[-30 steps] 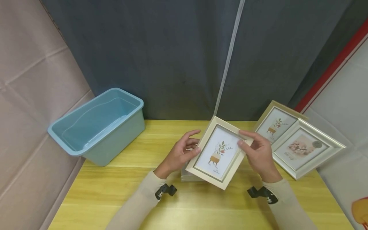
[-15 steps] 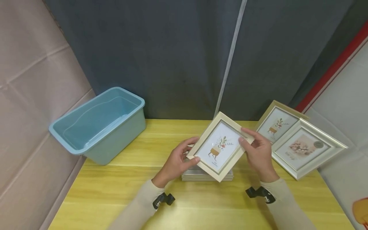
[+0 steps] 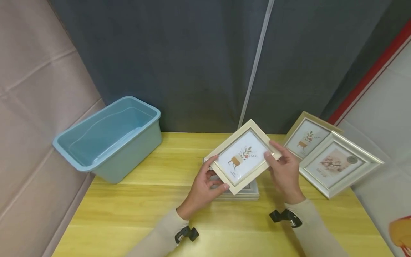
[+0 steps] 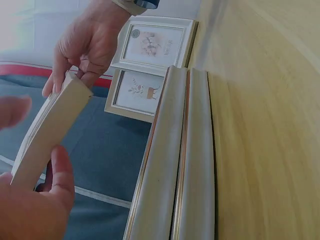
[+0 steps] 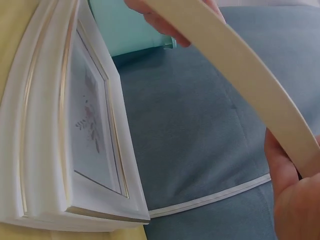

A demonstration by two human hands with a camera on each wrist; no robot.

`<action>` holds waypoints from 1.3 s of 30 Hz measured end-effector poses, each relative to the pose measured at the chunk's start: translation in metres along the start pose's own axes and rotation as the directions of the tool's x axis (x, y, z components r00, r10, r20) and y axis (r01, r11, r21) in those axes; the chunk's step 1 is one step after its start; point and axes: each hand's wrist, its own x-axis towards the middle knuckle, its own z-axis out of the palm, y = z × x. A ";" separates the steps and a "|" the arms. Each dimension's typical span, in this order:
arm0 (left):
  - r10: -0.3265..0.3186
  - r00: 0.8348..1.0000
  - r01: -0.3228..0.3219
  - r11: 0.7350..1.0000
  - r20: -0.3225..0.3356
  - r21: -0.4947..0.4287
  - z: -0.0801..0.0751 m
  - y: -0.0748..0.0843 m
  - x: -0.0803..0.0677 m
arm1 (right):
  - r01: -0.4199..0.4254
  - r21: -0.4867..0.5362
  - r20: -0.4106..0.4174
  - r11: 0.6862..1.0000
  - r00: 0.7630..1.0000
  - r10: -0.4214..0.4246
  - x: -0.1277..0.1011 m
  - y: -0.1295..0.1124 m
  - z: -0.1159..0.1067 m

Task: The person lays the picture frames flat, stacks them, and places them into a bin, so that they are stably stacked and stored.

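A cream picture frame [image 3: 242, 157] with a plant print is held tilted above the yellow bench [image 3: 135, 210], gripped at its lower left edge by the left hand [image 3: 203, 187] and at its right edge by the right hand [image 3: 284, 174], the fingers of each clamped on the frame. Directly beneath it, a stack of frames [image 3: 239, 191] lies flat on the bench. Two more frames [image 3: 324, 153] are seen to the right, and a blue plastic bin [image 3: 109, 139] well apart at the left.
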 end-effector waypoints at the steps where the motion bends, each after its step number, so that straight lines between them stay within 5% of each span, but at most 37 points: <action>1: -0.010 1.000 0.010 1.000 -0.017 0.000 0.001 0.000 0.000 | 0.006 0.011 0.006 1.000 1.000 -0.006 0.000 0.001 0.000; 10: -0.068 0.997 0.067 0.998 -0.040 -0.018 -0.004 0.004 -0.002 | 0.067 0.025 0.097 0.997 0.993 -0.069 -0.003 0.008 -0.006; 15: -0.038 0.998 0.039 0.999 -0.048 0.013 -0.016 0.005 -0.004 | 0.120 -0.198 0.153 0.973 0.984 -0.090 -0.007 0.010 -0.012; 19: -0.003 0.998 0.005 1.000 -0.063 0.029 -0.028 0.006 -0.003 | 0.164 -0.296 0.271 0.941 0.959 -0.082 -0.010 0.013 -0.019; 24: 0.004 0.994 0.002 0.998 -0.105 0.062 -0.040 0.004 0.000 | 0.129 -0.255 0.386 0.958 0.922 -0.021 -0.010 0.019 -0.027; 35: -0.123 0.979 0.142 0.984 -0.162 0.111 -0.046 -0.004 0.007 | 0.064 -0.419 0.383 0.906 0.917 0.112 -0.009 0.030 -0.036; 39: -0.151 0.971 0.177 0.976 -0.185 0.131 -0.048 -0.009 0.008 | 0.104 -0.510 0.376 0.854 0.920 0.113 -0.008 0.035 -0.039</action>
